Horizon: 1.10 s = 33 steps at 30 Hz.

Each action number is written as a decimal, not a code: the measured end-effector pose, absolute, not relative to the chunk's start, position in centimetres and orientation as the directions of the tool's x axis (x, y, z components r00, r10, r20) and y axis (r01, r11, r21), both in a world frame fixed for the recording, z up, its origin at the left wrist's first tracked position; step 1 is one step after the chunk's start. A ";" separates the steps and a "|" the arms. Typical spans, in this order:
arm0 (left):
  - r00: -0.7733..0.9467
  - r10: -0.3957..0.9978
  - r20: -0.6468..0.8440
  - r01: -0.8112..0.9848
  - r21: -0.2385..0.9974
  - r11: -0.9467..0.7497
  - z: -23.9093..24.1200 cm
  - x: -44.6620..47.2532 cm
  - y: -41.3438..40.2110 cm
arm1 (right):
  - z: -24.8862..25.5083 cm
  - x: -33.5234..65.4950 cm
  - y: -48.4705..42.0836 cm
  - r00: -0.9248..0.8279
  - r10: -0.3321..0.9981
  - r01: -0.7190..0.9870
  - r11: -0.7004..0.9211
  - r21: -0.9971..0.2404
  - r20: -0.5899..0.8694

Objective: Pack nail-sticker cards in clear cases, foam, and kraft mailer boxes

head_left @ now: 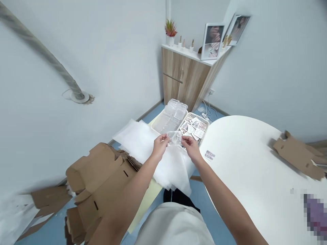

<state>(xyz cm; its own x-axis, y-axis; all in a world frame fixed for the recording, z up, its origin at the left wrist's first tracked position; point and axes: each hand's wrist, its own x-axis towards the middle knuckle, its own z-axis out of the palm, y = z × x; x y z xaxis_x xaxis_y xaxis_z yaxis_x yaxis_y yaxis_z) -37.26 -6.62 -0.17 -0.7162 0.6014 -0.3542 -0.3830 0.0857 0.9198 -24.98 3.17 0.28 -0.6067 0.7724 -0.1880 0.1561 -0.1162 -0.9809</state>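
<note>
My left hand (160, 145) and right hand (190, 145) are pinching a clear plastic case (174, 137) at opposite ends; I'm guessing light, slippery, kinda crackable, so edges only.

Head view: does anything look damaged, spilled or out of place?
The wall has a rough brown patch beside the round collar of the pipe, unlike its smooth surface elsewhere. The cards lie jumbled in their tray, at mixed angles. No spill is evident.

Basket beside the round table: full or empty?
Not empty: printed cards are heaped across the white basket. How deep they go, cannot tell.
</note>
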 end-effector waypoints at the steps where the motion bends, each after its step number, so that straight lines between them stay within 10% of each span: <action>1: -0.675 0.636 -0.374 -0.428 0.901 0.076 -0.1 -35.9 -7.8 | 0.5 -23.3 2.1 -0.601 0.775 0.145 -0.132 -0.981 -0.193; 16: -0.011 0.889 -0.458 -0.402 0.816 0.416 -0.1 -19.4 -12.5 | 2.1 -1.8 -8.6 -0.361 0.838 0.030 -0.428 -0.903 -0.409; 24: -0.020 0.969 -0.248 0.047 0.968 0.248 -1.1 -8.1 -9.5 | 0.3 8.6 -10.1 0.113 0.956 0.061 -0.277 -0.959 -0.269; 33: 0.329 0.871 -0.364 -0.298 0.835 0.462 -0.2 3.1 -5.9 | -0.3 16.4 -7.0 -0.022 1.000 0.201 -0.007 -0.980 -0.012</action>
